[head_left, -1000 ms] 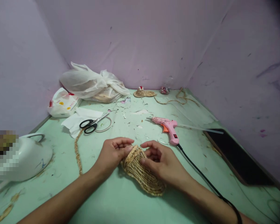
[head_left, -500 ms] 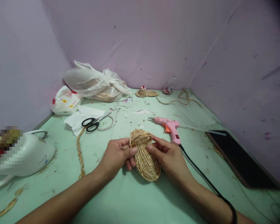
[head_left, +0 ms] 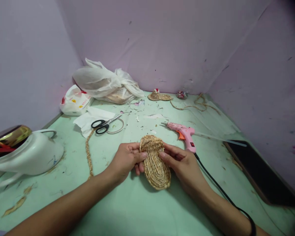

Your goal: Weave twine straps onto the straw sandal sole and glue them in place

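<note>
Between my two hands is a small woven straw slipper (head_left: pixel 156 167), its coiled sole facing up and a band across its far end. My left hand (head_left: pixel 129 160) pinches its left edge, thumb on top and fingers partly hidden beneath. On the opposite edge, my right hand (head_left: pixel 180 164) grips with thumb and fingers near the band. Just beyond my right hand lies a pink glue gun (head_left: pixel 183 131) with an orange trigger and a clear glue stick in its back. Black-handled scissors (head_left: pixel 104 125) lie open on the table beyond my left hand.
A braided straw cord (head_left: pixel 89 157) runs down from the scissors. At the back are a plastic bag (head_left: pixel 108 85), a finished-looking straw slipper (head_left: pixel 159 96) and a container of beads (head_left: pixel 182 95). A white pot (head_left: pixel 36 157) stands left; a dark tablet-like slab (head_left: pixel 258 173) lies right.
The view has shifted slightly, so the table things appear further right. Both hands still hold the slipper, which is turned a little more upright in view.
</note>
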A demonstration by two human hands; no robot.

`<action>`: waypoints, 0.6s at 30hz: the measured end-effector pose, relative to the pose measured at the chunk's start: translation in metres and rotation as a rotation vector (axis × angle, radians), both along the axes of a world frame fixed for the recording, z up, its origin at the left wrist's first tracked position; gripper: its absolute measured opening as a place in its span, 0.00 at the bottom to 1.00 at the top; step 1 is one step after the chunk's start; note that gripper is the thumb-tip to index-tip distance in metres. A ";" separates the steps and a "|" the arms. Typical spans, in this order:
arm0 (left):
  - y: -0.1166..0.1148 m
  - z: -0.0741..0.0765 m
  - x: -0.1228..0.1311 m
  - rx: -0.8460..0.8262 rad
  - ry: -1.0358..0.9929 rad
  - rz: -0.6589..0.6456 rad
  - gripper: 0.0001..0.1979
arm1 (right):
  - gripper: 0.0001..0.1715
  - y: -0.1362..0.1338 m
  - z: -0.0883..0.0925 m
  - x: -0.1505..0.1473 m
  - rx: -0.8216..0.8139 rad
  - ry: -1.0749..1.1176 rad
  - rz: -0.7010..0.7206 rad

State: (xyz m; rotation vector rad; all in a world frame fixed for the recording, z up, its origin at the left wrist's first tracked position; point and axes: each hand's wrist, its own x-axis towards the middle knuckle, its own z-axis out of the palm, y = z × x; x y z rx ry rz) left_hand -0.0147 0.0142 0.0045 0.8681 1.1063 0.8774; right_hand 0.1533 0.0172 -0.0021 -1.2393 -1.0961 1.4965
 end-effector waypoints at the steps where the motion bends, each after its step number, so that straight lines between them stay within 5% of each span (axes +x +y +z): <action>1: 0.000 -0.001 0.000 0.004 -0.001 -0.001 0.12 | 0.26 0.001 -0.001 0.000 -0.024 0.025 -0.014; 9: 0.003 0.010 -0.014 0.027 0.072 -0.093 0.17 | 0.30 0.009 0.000 0.007 -0.168 0.100 -0.009; 14: 0.008 0.010 -0.018 -0.011 0.110 0.002 0.17 | 0.38 0.007 0.008 0.005 -0.164 -0.050 0.114; 18: 0.010 0.004 -0.011 -0.015 0.185 0.030 0.11 | 0.29 0.010 0.014 0.011 -0.078 -0.260 0.200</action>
